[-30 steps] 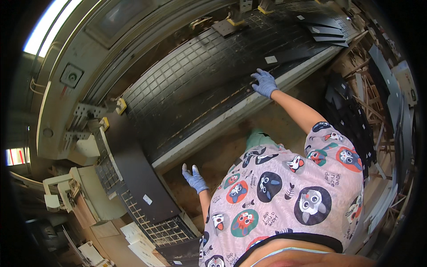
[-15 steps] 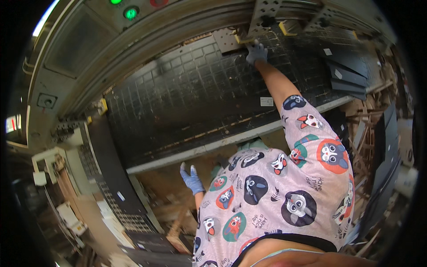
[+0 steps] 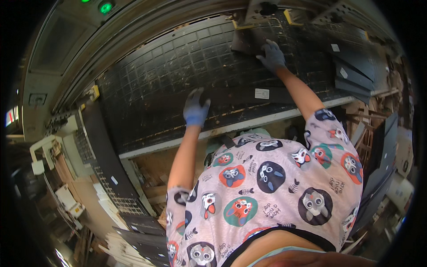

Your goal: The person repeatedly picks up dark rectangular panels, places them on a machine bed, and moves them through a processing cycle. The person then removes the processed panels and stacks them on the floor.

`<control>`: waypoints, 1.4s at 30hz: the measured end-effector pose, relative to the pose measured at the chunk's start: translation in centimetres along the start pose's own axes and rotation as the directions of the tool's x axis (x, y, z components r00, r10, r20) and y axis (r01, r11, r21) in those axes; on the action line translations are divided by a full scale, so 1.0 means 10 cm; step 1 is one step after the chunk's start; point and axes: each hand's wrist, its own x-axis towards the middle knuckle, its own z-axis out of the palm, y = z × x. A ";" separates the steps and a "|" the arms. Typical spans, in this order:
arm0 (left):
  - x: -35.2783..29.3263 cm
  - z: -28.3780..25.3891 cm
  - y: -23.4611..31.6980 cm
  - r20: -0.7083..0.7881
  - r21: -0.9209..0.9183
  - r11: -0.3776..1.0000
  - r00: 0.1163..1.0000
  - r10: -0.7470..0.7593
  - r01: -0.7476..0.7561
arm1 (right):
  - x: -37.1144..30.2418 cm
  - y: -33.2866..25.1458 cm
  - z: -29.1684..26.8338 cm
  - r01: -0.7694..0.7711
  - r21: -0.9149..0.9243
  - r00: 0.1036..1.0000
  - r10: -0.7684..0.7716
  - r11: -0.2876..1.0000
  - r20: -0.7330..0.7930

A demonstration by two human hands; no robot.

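Left hand (image 3: 196, 109) raised over the machine bed (image 3: 147, 82) since half a second ago

Black and gridded, it spans the upper view. Along its near side lies a long dark panel (image 3: 235, 94), with a smaller dark plate (image 3: 248, 41) farther back. My left hand is loosely spread over the panel. My right hand (image 3: 272, 56) is at the plate's edge; whether gripping, I cannot tell. A white label (image 3: 262, 93) lies on the panel.

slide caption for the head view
Gloved left hand at a long dark board, right hand at a smaller dark panel, over a gridded worktable.
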 end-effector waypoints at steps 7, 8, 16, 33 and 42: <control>1.35 0.58 0.43 0.177 0.208 0.950 0.964 0.199 -0.235 | -1.48 0.50 -0.27 -0.111 0.220 0.988 0.131 0.969 -0.079; 1.43 0.64 0.45 0.227 0.234 0.950 0.962 0.153 -0.206 | -1.71 0.56 -0.29 -0.084 0.302 0.984 0.126 0.950 -0.123; 0.52 0.72 0.53 0.652 -0.125 0.814 0.571 0.498 -0.567 | -2.73 -0.12 -0.54 0.082 0.426 0.833 0.173 0.901 -0.526; -0.64 0.33 0.98 0.580 -0.795 0.200 0.620 0.529 0.573 | -3.75 -0.78 -0.75 -0.065 0.680 0.702 0.518 0.730 -0.489; -0.37 0.77 0.69 0.796 -0.440 0.080 0.347 0.496 0.894 | -3.46 -1.07 -0.58 -0.217 0.607 0.755 0.526 0.764 -0.391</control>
